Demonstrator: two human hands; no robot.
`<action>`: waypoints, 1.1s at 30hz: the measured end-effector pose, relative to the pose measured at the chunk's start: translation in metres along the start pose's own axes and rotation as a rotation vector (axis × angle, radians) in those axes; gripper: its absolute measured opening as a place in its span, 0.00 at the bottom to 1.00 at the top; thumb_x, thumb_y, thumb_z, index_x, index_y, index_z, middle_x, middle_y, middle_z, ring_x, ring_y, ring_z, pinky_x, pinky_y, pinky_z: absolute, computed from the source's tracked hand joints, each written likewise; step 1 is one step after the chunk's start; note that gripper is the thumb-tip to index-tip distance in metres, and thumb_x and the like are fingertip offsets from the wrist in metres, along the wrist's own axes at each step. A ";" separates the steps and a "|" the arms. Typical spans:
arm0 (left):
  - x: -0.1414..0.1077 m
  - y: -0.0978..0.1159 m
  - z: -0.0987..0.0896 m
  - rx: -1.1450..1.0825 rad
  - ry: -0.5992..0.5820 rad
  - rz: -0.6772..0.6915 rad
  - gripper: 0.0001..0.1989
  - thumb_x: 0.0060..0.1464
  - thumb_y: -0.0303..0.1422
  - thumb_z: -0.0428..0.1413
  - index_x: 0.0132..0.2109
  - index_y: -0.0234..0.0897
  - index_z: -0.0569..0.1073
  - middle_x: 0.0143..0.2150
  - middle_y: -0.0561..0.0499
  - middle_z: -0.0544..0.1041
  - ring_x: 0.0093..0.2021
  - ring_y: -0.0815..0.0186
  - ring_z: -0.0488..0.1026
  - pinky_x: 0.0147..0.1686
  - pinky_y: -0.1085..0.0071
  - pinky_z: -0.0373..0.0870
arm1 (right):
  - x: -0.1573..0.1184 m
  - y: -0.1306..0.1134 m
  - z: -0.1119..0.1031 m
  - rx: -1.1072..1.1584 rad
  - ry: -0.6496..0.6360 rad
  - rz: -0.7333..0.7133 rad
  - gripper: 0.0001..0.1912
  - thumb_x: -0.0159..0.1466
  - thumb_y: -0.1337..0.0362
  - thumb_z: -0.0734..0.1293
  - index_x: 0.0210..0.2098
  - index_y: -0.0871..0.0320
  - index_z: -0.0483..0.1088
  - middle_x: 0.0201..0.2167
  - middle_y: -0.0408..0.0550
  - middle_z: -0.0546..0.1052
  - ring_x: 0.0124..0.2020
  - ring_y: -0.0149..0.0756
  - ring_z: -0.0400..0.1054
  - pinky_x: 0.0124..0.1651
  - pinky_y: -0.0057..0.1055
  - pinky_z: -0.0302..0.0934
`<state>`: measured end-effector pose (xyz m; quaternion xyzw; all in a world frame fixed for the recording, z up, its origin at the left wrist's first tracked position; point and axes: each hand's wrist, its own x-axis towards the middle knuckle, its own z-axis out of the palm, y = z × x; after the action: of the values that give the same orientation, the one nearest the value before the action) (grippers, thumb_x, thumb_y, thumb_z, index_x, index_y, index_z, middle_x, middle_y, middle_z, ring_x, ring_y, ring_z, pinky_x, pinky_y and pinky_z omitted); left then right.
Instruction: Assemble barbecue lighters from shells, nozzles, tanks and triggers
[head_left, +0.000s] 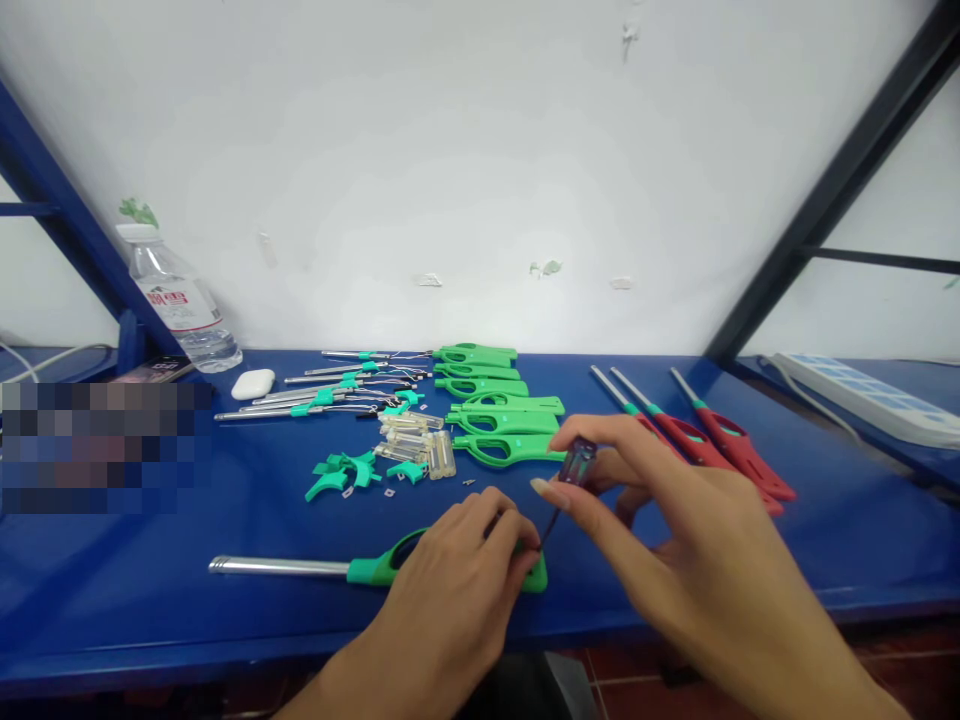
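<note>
A green long-necked lighter (pixel 371 570) lies flat near the table's front edge, its metal tube pointing left. My left hand (pixel 469 570) is closed over its handle and hides much of it. In my right hand (pixel 675 530) is a small screwdriver (pixel 577 463) with a dark translucent handle, pinched between thumb and fingers. The screwdriver slants down, and its tip meets the right end of the lighter's handle beside my left fingertips. Whether the tip sits in a screw is hidden.
Behind lie green handle shells (pixel 502 448), metal tubes with wires (pixel 300 398), clear fuel tanks (pixel 441 455) and green triggers (pixel 341 470). Several red lighters (pixel 731 440) lie at right. A water bottle (pixel 184 310), white earbud case (pixel 253 384) and power strip (pixel 870 395) stand farther out.
</note>
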<state>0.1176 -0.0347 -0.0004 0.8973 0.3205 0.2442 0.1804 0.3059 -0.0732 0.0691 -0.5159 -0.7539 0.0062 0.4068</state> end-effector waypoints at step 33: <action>-0.005 0.007 -0.008 -0.059 -0.039 -0.043 0.07 0.68 0.27 0.51 0.50 0.43 0.69 0.52 0.48 0.74 0.50 0.54 0.74 0.52 0.51 0.75 | 0.001 -0.004 -0.003 0.025 -0.136 0.052 0.11 0.73 0.64 0.68 0.54 0.46 0.69 0.34 0.35 0.84 0.34 0.35 0.81 0.34 0.27 0.68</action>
<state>0.1128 -0.0416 0.0078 0.8891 0.3286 0.2322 0.2181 0.3041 -0.0754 0.0736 -0.5284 -0.7661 0.0613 0.3607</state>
